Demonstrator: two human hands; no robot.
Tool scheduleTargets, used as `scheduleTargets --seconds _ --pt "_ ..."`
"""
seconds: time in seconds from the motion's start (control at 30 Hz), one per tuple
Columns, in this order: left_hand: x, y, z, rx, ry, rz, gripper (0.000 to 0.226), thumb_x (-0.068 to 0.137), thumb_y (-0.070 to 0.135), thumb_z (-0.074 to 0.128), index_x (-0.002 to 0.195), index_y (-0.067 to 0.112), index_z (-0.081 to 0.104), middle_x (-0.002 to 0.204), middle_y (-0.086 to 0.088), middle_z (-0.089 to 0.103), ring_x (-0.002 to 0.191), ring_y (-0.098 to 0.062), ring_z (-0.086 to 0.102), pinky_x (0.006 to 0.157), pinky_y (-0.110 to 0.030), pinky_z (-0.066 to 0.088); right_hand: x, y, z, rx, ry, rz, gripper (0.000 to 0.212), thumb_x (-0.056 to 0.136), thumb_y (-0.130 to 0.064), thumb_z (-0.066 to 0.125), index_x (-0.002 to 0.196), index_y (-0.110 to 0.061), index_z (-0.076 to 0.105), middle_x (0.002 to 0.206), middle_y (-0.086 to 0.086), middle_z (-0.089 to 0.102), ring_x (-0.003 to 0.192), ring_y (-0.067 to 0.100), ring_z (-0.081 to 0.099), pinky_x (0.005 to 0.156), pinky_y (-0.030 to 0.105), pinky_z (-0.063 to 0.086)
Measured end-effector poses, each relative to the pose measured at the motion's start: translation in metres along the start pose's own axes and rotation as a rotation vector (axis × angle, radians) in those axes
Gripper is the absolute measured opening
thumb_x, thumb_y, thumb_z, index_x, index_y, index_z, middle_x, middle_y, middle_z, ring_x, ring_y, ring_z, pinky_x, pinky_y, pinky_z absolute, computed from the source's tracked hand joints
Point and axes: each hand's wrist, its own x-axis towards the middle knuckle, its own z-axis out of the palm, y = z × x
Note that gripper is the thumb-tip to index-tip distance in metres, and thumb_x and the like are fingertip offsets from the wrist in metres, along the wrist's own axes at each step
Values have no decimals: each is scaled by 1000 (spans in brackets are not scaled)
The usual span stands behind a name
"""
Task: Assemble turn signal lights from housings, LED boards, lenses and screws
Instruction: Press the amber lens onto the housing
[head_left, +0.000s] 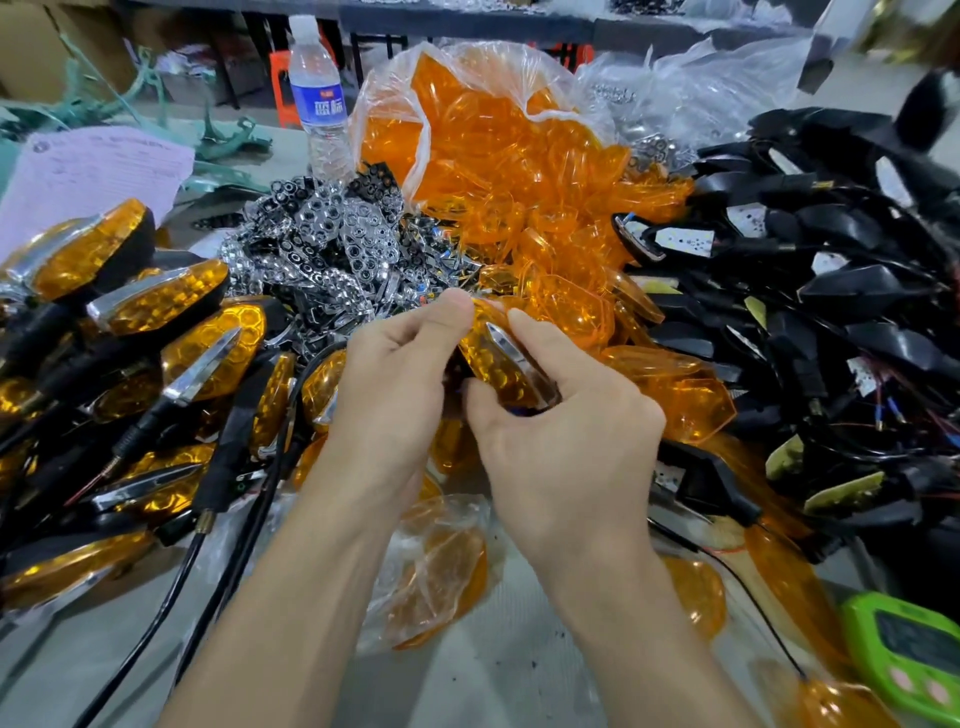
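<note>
Far left on the worktop (519, 675) I see a heap of finished lights (156, 306), amber faces up, their stalks and wires tangled below. Behind them lie a pink paper (98, 171) and a bottle (317, 98), then a mound of chrome reflectors (332, 239).

In the middle, the left hand (395, 374) pinches the far end of the light (498, 364) being assembled, thumb on top and fingers curled under it. The light is held above the worktop between both hands, amber face up, with a chrome trim (506, 340) running along it. The right hand (561, 431) grips the near end, forefinger laid beside the trim and the other fingers wrapped round the black body. I cannot tell whether the amber cover is fully seated.

I judge the step to be pressing cover and trim home on the body. To do it well I would steady the body with the left hand and press evenly along the rim, not at one corner. I would also check that no wire is caught under the edge before reaching for a screw.

Right of the hands a bag spills loose lenses (498, 156). Beyond it is a pile of black housings (831, 291) with white boards (685, 241) and wires, and a green device (904, 654) sits at the near corner.
</note>
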Motion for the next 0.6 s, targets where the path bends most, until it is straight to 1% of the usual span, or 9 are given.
scheduleTargets --seconds 0.1,0.2,0.27,0.3,0.37,0.43,0.5,0.53,0.6 --pt "2 5 -6 -69 -64 -16 32 100 33 59 86 19 85 81 -11 78 69 -23 73 56 -32 58 7 2 -6 17 -56 10 42 87 -44 79 127 -40 68 110 -24 74 103 -2 70 90 33 60" --pt "6 5 -11 -143 -103 -2 21 86 27 65 84 17 84 84 -10 77 74 -25 72 60 -36 61 18 -2 -19 144 -173 70 42 89 -52 69 127 -34 70 110 -14 77 102 6 72 91 39 61" --pt "8 3 -13 -186 -117 33 19 82 18 65 86 9 81 83 -9 76 72 -22 71 60 -36 61 26 -5 -28 137 -260 106 42 94 -56 63 132 -38 65 104 -13 77 93 5 74 79 30 62" --pt "8 3 -13 -182 -111 45 20 82 17 65 91 4 78 82 -9 76 71 -21 70 58 -35 61 28 -8 -31 154 -314 130 37 99 -52 62 134 -39 63 99 -11 77 85 6 75 69 26 62" --pt "8 0 -12 -164 -82 64 23 82 17 65 95 2 76 82 -10 76 70 -21 70 57 -35 61 30 -14 -34 203 -381 167 27 102 -45 59 126 -34 68 87 -3 77 69 15 77 58 29 61" --pt "9 -1 -11 -177 -57 95 19 81 16 66 92 9 79 87 -11 77 74 -22 71 60 -35 62 32 -16 -35 190 -396 150 24 102 -48 58 107 -31 75 76 -2 76 61 16 75 56 31 60" --pt "9 0 -10 -202 -57 105 20 82 16 66 94 16 82 93 -10 78 82 -23 72 67 -36 63 34 -14 -35 158 -370 84 27 101 -49 60 92 -31 78 68 -5 73 56 11 70 54 29 54" --pt "10 1 -11 -201 -62 103 21 84 17 67 97 19 83 98 -9 79 86 -23 73 71 -36 62 34 -11 -34 147 -333 36 24 100 -48 63 89 -33 78 67 -8 72 56 9 68 55 29 52" --pt "12 2 -12 -135 -62 80 19 88 20 72 102 23 84 105 -7 79 91 -22 73 78 -34 61 32 -7 -32 123 -220 -68 11 94 -47 69 89 -43 78 74 -16 73 66 5 67 61 26 53"
